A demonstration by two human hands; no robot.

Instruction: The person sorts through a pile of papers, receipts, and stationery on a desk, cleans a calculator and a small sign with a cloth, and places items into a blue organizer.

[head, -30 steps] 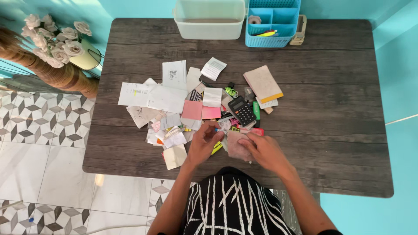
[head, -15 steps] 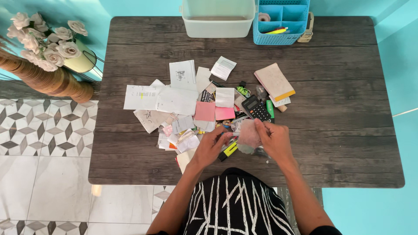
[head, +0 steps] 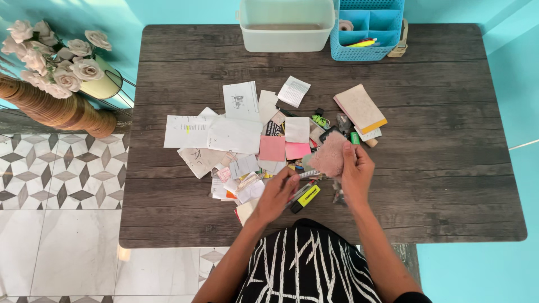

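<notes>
My right hand (head: 356, 171) pinches a pinkish cloth (head: 329, 157); left hand (head: 279, 192) fingers grip a pen (head: 306, 175) just beside that cloth.

Right hand (head: 356, 171) has lifted the crumpled pinkish-brown paper (head: 329, 155) off the near edge of the pile and carried it up and away from the body; it now sits over the spot where the black calculator showed, hiding most of it. Left hand (head: 279, 193) has shifted right, fingertips now on a pen (head: 306, 175) at the pile's near edge. A black-and-yellow highlighter (head: 305, 198), earlier mostly covered, now lies exposed between the hands on the bench (head: 449, 168).
</notes>
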